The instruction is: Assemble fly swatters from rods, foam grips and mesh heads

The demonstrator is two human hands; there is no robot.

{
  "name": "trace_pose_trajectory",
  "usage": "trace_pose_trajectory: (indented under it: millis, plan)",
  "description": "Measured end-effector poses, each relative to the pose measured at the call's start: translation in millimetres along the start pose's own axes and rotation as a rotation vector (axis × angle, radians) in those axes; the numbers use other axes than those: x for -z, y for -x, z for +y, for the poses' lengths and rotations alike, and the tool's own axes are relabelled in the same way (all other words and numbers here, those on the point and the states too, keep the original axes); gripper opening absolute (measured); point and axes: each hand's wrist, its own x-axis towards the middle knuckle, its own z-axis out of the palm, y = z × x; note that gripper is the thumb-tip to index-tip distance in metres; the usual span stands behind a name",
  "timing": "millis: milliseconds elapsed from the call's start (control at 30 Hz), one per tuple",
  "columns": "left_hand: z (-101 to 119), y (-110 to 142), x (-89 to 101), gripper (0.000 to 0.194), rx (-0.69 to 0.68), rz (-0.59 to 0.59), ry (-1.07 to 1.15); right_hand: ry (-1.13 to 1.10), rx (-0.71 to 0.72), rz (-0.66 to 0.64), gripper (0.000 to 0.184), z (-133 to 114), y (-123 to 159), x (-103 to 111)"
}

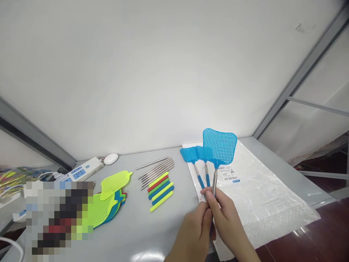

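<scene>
A blue fly swatter (220,146) stands upright in front of me, its mesh head at the top of a metal rod. My right hand (222,207) pinches the rod between thumb and fingers. Just below and to the left, my left hand (197,227) is closed around the lower end, where its handle is mostly hidden by my fingers. Behind my hands, two more blue swatters (189,154) with blue handles lie on a white plastic bag (259,185). Left of my hands, several coloured handle tubes (162,193) lie in a row beside several thin metal rods (158,173).
Loose swatter heads (116,183) in yellow-green, blue and red are piled on the grey table (133,233) at the left. Behind them are a power strip (79,173) and a white oval object (111,159). A pale wall (152,80) rises at the back. A blurred patch covers the lower left.
</scene>
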Motion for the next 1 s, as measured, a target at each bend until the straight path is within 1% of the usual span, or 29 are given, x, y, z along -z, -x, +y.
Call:
trace_pose_trajectory:
  millis: [67,133,167,200,233,300,367,433,533,600,800,1000]
  plan:
    - [-1,-8,2.1,0.031,-0.075,-0.024,-0.108,0.154,0.056,0.123,0.041,2,-15,18]
    - [-3,-17,5.5,0.025,-0.177,0.012,-0.231,0.334,0.094,0.230,0.044,7,-36,40]
    - [-5,-22,7.4,0.024,-0.234,0.035,-0.290,0.433,0.101,0.246,0.046,11,-47,50]
    - [-7,-27,9.5,0.023,-0.289,0.044,-0.348,0.556,0.073,0.240,0.048,15,-59,59]
    - [-9,-33,11.7,0.022,-0.337,0.038,-0.409,0.677,0.015,0.249,0.051,19,-69,66]
    - [-14,-44,16.0,0.019,-0.399,0.003,-0.539,0.766,-0.038,0.258,0.057,30,-86,72]
    - [-21,-53,19.5,0.017,-0.402,-0.022,-0.651,0.809,-0.061,0.247,0.059,40,-97,71]
    - [-30,-59,21.5,0.017,-0.363,-0.015,-0.702,0.850,-0.067,0.210,0.059,49,-101,65]
    - [-44,-61,21.2,0.018,-0.302,0.011,-0.704,0.892,-0.066,0.148,0.061,59,-101,57]
    - [-50,-60,19.5,0.018,-0.285,0.015,-0.695,0.909,-0.061,0.123,0.062,62,-100,56]
    - [-54,-58,15.1,0.015,-0.259,0.022,-0.676,0.946,-0.045,0.115,0.056,63,-102,56]
    - [-53,-57,15.3,0.012,-0.271,0.025,-0.657,0.942,-0.027,0.105,0.056,64,-104,53]
